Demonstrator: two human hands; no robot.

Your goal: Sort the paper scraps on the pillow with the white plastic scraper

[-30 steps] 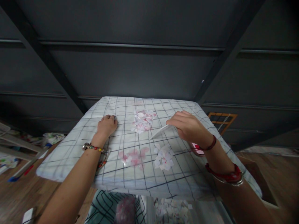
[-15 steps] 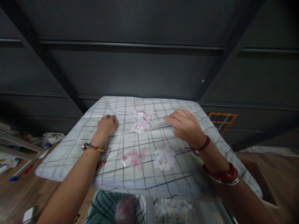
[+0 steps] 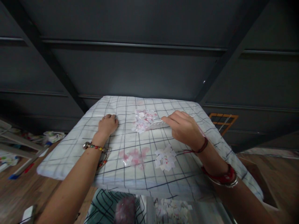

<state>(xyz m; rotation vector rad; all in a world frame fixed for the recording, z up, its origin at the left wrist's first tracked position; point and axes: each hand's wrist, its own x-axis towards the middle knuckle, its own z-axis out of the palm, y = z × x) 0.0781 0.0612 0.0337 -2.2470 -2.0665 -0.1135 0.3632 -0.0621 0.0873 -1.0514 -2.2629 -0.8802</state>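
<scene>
My right hand (image 3: 183, 128) is closed on a thin white slotted tool (image 3: 158, 124), its exact kind unclear. The tool's left end touches the edge of a heap of white and pinkish-red paper scraps (image 3: 143, 120) on the checked cloth (image 3: 126, 133). To the left of the heap, my left hand (image 3: 107, 125) rests on the cloth, fingers curled in, with nothing seen in it. Nearer to me lie a clear plastic piece with pink patches (image 3: 134, 157) and a smaller pile of white scraps (image 3: 165, 158) with a few red spots.
Below the table's near edge are a clear bin (image 3: 173, 211) of paper scraps and a bag of pinkish stuff (image 3: 125, 210). A dark panelled wall (image 3: 135, 71) stands behind the table. A cardboard box (image 3: 259, 180) sits on the floor at right, a pale rack (image 3: 21, 152) at left.
My right hand and the white tool have shifted slightly left against the scrap heap. My left hand stays in place on the cloth.
</scene>
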